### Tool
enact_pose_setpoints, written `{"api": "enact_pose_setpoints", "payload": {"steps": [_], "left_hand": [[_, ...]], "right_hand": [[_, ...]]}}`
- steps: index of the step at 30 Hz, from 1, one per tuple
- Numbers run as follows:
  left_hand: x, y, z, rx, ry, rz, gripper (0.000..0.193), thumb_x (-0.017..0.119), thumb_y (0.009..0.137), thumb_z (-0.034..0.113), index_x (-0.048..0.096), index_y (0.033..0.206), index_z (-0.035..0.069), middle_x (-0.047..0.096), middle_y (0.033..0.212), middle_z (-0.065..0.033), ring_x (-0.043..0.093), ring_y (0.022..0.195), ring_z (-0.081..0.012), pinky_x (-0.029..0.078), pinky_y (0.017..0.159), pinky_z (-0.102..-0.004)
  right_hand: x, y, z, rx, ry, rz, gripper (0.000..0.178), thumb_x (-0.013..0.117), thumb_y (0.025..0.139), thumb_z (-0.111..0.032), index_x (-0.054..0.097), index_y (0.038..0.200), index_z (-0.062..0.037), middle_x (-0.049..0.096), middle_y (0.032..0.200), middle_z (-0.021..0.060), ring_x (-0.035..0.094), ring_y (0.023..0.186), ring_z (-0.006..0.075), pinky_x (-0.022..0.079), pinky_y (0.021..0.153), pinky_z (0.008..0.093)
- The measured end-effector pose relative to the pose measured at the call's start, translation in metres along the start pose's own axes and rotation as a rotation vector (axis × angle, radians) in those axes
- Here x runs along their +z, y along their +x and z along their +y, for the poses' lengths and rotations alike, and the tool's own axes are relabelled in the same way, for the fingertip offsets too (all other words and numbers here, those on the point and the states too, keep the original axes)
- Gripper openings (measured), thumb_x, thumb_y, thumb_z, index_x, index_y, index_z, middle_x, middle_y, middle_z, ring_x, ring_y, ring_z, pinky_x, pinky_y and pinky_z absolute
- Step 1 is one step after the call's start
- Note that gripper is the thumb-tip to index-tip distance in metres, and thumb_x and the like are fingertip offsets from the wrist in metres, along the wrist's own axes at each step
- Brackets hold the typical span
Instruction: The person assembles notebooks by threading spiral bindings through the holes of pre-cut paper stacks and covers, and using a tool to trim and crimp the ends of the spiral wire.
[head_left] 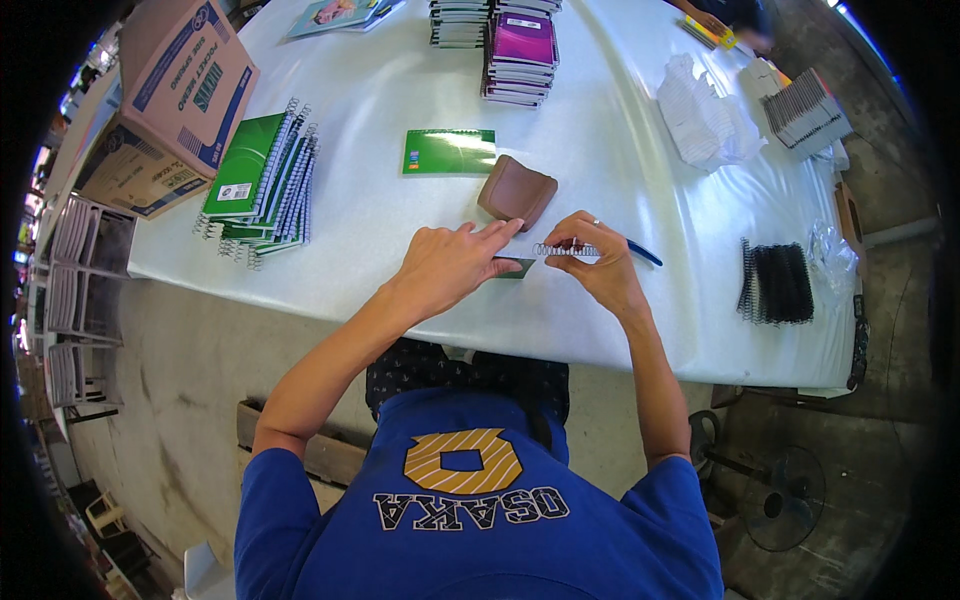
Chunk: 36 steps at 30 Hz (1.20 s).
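A small green notebook (513, 269) lies near the table's front edge, mostly covered by my left hand (448, 262). My left thumb rests on it, and the fingers stretch over its far side toward a brown block (517, 192). Just right of the notebook, my right hand (602, 268) pinches a metal spiral coil (556, 249) between thumb and fingers. The coil's left end is close to the notebook's edge; whether it passes through holes is too small to tell. A dark blue slim tool (645, 254) sticks out beyond my right hand. Past the block lies a green notebook cover (450, 152).
Green spiral notebooks (245, 180) are stacked at left beside a cardboard box (170, 110). Purple notebooks (522, 60) are piled at the back. Rightward are crumpled white paper (705, 115), a notebook stack (805, 110) and black coils (778, 284). Another person's hand (705, 20) is far right.
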<state>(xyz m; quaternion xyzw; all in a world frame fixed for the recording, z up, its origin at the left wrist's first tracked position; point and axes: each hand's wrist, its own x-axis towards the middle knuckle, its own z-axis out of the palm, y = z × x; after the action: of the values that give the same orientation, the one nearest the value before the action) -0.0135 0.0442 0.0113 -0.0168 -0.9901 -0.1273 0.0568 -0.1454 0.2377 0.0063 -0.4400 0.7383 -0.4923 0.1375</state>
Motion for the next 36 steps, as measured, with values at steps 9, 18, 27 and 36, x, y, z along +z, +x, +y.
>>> {"api": "enact_pose_setpoints", "payload": {"steps": [9, 18, 27, 36], "left_hand": [[-0.007, 0.005, 0.001, -0.038, -0.010, -0.099, 0.058, 0.051, 0.093, 0.053, 0.046, 0.141, 0.021, 0.069, 0.092, -0.0126, 0.068, 0.072, -0.0318, 0.053, 0.058, -0.0427], [0.006, 0.006, 0.018, 0.087, -0.030, 0.181, 0.065, 0.065, 0.088, 0.035, 0.039, 0.147, 0.026, 0.069, 0.109, -0.0100, 0.069, 0.084, -0.0302, 0.055, 0.065, -0.0423], [-0.015, 0.010, 0.012, 0.137, 0.001, -0.281, 0.043, 0.059, 0.092, 0.042, 0.055, 0.133, 0.030, 0.069, 0.110, -0.0029, 0.069, 0.077, -0.0259, 0.054, 0.064, -0.0419], [-0.010, -0.009, 0.000, 0.004, 0.108, -0.074, 0.063, 0.062, 0.087, 0.047, 0.044, 0.143, 0.026, 0.063, 0.124, -0.0028, 0.064, 0.108, -0.0311, 0.054, 0.083, -0.0450]], "right_hand": [[0.005, -0.010, 0.005, -0.126, -0.057, 0.015, 0.021, 0.074, 0.075, 0.004, 0.064, 0.093, -0.0042, 0.063, 0.094, 0.0069, 0.062, 0.090, 0.0232, 0.049, 0.075, 0.0345], [-0.004, -0.007, -0.033, -0.367, -0.581, -0.024, 0.013, 0.061, 0.088, 0.000, 0.057, 0.100, -0.0023, 0.059, 0.080, 0.0098, 0.058, 0.072, 0.0255, 0.047, 0.066, 0.0370], [-0.027, 0.030, -0.018, 0.387, 0.049, -0.325, 0.010, 0.059, 0.092, -0.010, 0.057, 0.099, -0.0031, 0.064, 0.094, 0.0140, 0.063, 0.089, 0.0287, 0.050, 0.079, 0.0371], [-0.036, 0.082, 0.015, 0.089, -0.287, -0.507, 0.048, 0.077, 0.079, -0.037, 0.062, 0.112, -0.0060, 0.060, 0.121, 0.0163, 0.055, 0.113, 0.0293, 0.042, 0.100, 0.0416]]}}
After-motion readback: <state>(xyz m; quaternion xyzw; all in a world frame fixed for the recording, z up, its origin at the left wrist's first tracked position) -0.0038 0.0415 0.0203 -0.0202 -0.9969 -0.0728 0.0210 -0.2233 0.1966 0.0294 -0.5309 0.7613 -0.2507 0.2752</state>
